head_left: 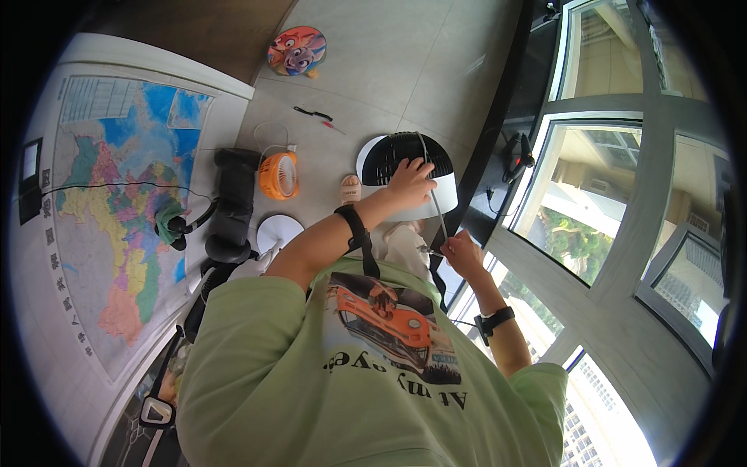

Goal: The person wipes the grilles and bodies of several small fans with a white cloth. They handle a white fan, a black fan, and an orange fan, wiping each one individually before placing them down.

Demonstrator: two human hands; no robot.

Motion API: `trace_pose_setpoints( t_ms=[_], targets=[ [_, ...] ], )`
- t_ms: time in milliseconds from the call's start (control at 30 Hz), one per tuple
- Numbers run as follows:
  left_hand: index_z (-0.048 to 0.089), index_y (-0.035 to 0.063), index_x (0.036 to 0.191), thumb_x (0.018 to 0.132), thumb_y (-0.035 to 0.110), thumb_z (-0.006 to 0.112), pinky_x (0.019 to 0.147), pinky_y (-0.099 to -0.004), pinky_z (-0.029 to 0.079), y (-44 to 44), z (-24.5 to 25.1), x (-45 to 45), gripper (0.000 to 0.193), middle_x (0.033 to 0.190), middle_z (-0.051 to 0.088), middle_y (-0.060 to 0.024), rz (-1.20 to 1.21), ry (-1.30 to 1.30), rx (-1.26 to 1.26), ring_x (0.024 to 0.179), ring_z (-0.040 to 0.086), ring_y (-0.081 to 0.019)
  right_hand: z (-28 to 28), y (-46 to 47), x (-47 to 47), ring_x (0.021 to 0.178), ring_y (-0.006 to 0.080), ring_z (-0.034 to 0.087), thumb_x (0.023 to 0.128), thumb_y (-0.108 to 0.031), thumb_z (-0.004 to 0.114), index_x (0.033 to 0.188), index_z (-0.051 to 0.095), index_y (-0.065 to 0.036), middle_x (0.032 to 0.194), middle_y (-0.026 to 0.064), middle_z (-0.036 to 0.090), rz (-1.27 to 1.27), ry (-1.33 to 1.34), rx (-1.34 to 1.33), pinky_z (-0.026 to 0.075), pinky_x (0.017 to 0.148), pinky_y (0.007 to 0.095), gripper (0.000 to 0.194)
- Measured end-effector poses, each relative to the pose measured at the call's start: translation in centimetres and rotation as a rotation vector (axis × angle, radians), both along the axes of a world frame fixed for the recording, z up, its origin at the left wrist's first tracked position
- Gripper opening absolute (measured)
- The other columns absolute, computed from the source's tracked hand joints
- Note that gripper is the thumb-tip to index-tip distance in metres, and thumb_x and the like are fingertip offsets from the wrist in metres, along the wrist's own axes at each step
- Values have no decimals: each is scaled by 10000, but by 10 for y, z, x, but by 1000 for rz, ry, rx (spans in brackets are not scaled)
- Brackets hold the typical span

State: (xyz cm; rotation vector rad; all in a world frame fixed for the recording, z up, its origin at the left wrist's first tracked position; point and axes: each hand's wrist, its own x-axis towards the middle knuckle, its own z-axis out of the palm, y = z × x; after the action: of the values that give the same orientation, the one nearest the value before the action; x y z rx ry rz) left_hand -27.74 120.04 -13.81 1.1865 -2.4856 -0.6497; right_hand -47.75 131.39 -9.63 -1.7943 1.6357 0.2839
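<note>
A white appliance with a rounded black slatted grille (382, 160) stands on the floor in front of me. My left hand (412, 184) rests over its top with fingers spread, touching or pressing a grey power cord (439, 211) that runs across the grille. The cord leads down to my right hand (463, 254), whose fingers are closed on it. A metal-pronged plug end (429, 250) seems to stick out beside the right hand; its exact shape is too small to tell. My feet in light sandals (350, 190) show near the appliance.
A small orange fan (279, 176) with its cord stands left. Beyond it lie a black-handled tool (313, 113) and a red-handled screwdriver (330, 125). A round cartoon-printed item (297, 51) sits farther off. A dark ledge (489, 125) and windows border the right; a wall map (128, 222) hangs left.
</note>
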Motion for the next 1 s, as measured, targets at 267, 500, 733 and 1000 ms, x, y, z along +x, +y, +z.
trace_pose_setpoints(
  t_ms=[267, 500, 733, 1000],
  targets=[
    [618, 119, 704, 618, 198, 654, 797, -376, 372, 12, -11, -1, 122, 971, 527, -46, 62, 132, -61, 982, 459, -241, -23, -8, -24, 727, 280, 617, 783, -302, 540, 889, 634, -135, 836, 111, 637, -466, -110, 146, 476, 652, 329, 219],
    [619, 125, 698, 649, 237, 641, 693, -357, 380, 21, -6, 1, 124, 813, 520, -15, 19, 95, 12, 844, 495, -210, -37, -18, -43, 759, 121, 566, 825, -172, 529, 952, 615, -34, 826, 47, 628, -903, -577, -121, 441, 667, 231, 207],
    [591, 120, 700, 651, 193, 631, 605, -339, 392, 27, 3, -1, 97, 750, 519, -22, -32, 156, 21, 733, 516, -199, -24, -54, -35, 816, 206, 563, 808, -118, 526, 1066, 454, -17, 896, 119, 602, -1487, -1059, -129, 454, 734, 302, 286],
    [590, 126, 779, 649, 215, 647, 663, -339, 380, 38, -1, 6, 167, 809, 530, -20, -119, -39, -31, 806, 492, -199, -18, -58, -36, 628, 114, 558, 868, -172, 480, 1034, 563, -22, 695, 45, 580, -1296, -999, 82, 436, 543, 233, 239]
  ],
)
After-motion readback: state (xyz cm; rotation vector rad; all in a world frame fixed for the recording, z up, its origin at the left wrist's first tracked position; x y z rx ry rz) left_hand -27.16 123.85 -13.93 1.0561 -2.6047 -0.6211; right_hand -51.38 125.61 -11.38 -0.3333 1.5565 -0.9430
